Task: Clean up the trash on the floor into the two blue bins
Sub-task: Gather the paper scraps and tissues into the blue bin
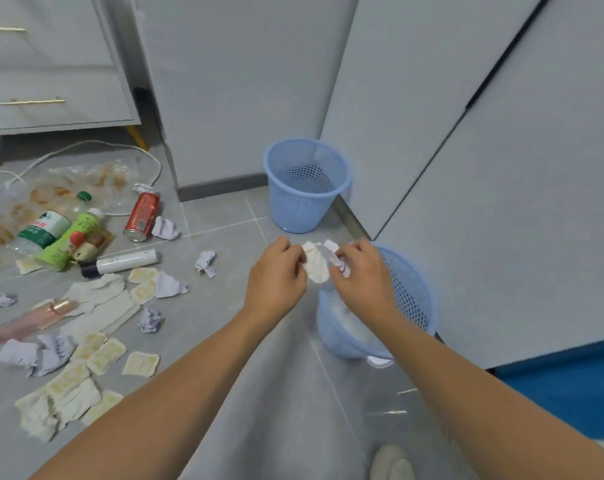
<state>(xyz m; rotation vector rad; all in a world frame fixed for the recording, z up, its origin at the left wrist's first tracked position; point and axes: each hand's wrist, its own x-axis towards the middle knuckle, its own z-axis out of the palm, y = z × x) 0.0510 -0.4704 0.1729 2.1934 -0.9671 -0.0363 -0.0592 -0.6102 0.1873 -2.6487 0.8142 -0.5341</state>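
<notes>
Two blue bins: far bin in the wall corner, near bin under our hands. Left hand and right hand together pinch one crumpled tissue above it; one red can, three bottles left

Both forearms reach up from bottom of frame to centre. Left hand and right hand curled, pinching crumpled paper between them.

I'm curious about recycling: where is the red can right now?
In the head view, the red can lies on its side on the floor at left, between the green bottle and a crumpled paper.
</notes>
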